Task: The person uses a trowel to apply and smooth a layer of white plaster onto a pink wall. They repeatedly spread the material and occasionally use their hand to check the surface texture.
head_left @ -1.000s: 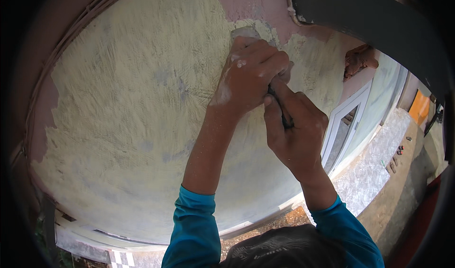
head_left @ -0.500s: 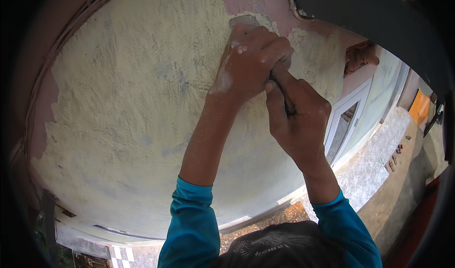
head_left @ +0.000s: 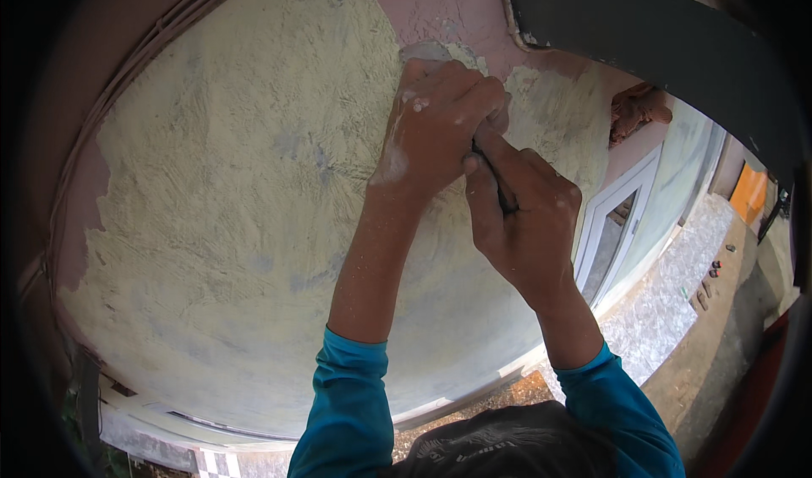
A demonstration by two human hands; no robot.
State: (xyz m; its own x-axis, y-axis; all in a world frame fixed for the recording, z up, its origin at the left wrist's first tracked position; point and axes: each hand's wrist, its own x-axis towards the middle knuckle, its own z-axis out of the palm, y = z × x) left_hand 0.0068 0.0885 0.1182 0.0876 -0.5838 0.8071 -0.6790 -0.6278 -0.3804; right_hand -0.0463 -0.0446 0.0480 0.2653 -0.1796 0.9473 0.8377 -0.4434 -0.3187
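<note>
Both my hands are closed on one flat scraper pressed to the wall. Its grey blade [head_left: 425,52] shows just past my left knuckles, at the border between pink paint [head_left: 436,8] and a rough cream surface [head_left: 228,165]. My left hand [head_left: 436,131] wraps over the front part, white dust on its skin. Behind it, my right hand [head_left: 533,211] grips the dark handle, which shows only as a strip between thumb and fingers. Most of the tool is hidden by my hands.
A dark grey beam [head_left: 651,55] curves across the upper right, beside a thin pipe [head_left: 510,17]. Cables [head_left: 127,59] run along the left edge. Right of my hands are a broken-open wall hole [head_left: 634,114] and a white-framed window [head_left: 617,224]. Paving [head_left: 651,326] lies far below.
The view has shifted slightly, so wall, hands and scraper all sit a little lower and further left. The blade stays near the same paint border, and both grips are unchanged.
</note>
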